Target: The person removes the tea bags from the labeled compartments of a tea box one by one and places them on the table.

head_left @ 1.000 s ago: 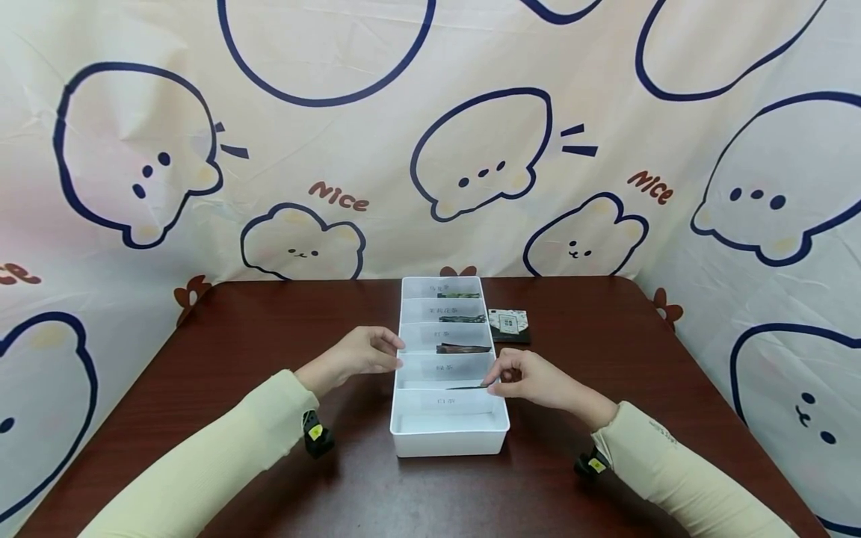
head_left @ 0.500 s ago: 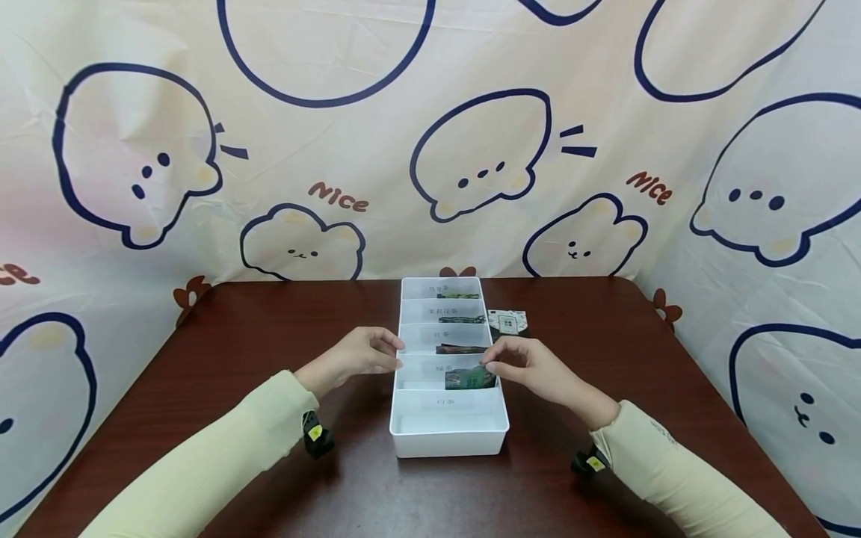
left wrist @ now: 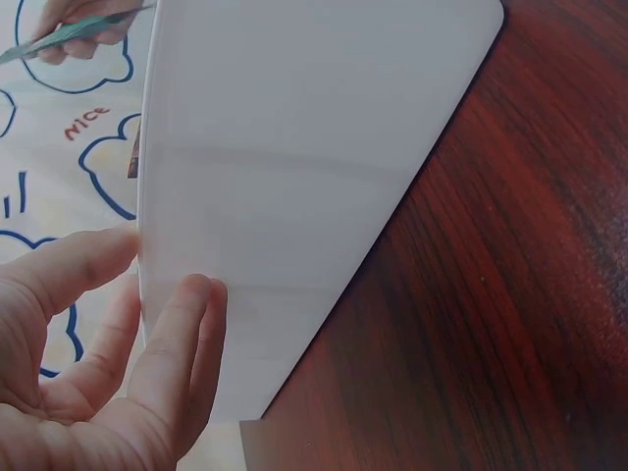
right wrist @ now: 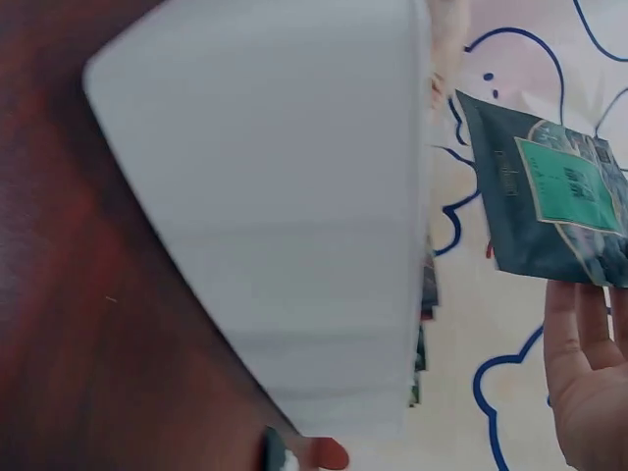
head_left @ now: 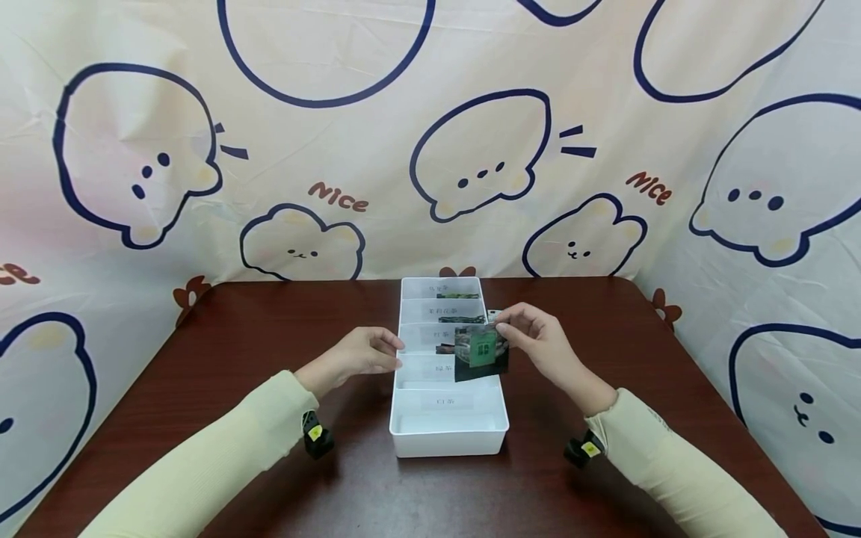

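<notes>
A long white divided box (head_left: 449, 444) stands on the table. My left hand (head_left: 356, 351) holds its left rim; in the left wrist view, fingers (left wrist: 177, 343) lie against the outer wall. My right hand (head_left: 538, 336) pinches a dark green tea bag packet (head_left: 481, 353) by its upper right corner, over the box's right side. The packet's green label (right wrist: 569, 186) shows in the right wrist view. Below it, a brown packet (head_left: 444, 349) in the third compartment is partly hidden. The two farthest compartments hold a green packet (head_left: 457, 296) and a dark packet (head_left: 461, 320).
Another packet (head_left: 493, 315) lies on the table to the box's right, mostly hidden behind my right hand. Dividers and printed labels mark the compartments. A patterned cloth (head_left: 377, 149) hangs behind the dark wooden table (head_left: 282, 321).
My right hand has risen and moved away from me, lifting the packet from low over the near compartments and turning it from edge-on to face-on. The left hand has stayed at the rim.
</notes>
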Available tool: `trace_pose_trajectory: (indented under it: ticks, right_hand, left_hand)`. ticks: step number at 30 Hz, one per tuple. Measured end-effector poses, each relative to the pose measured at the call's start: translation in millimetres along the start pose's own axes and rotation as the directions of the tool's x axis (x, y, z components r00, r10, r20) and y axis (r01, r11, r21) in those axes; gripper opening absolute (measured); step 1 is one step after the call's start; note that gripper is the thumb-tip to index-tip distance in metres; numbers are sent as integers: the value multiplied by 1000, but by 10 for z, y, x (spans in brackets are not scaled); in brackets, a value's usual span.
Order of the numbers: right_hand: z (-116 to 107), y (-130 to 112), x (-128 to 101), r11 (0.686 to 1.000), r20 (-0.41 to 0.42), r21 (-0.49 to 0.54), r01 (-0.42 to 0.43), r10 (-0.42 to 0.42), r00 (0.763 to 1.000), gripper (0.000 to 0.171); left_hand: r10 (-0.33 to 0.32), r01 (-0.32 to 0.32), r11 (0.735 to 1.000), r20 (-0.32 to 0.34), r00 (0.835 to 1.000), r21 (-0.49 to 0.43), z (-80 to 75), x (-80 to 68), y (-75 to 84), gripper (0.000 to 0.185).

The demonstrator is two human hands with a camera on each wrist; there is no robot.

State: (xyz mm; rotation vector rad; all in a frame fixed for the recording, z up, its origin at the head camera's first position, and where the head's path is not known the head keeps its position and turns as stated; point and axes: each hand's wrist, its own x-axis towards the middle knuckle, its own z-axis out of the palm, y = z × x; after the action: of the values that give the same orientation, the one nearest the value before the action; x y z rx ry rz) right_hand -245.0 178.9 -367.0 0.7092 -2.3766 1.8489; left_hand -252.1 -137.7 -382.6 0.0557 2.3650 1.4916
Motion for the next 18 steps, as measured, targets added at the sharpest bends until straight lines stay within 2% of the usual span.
trace_pose_trajectory:
  ticks: [9, 18]
  right_hand:
    - [-182, -62, 227, 994, -114, 40, 103, -98, 989, 13]
    - [-446, -2, 467, 984, -200, 111, 138, -114, 973, 16]
  left_hand:
    - [1, -1, 1000, -6, 1000, 12, 9, 14, -25, 30]
    - [-5, 5, 1000, -12, 1000, 8, 2, 21, -15, 30]
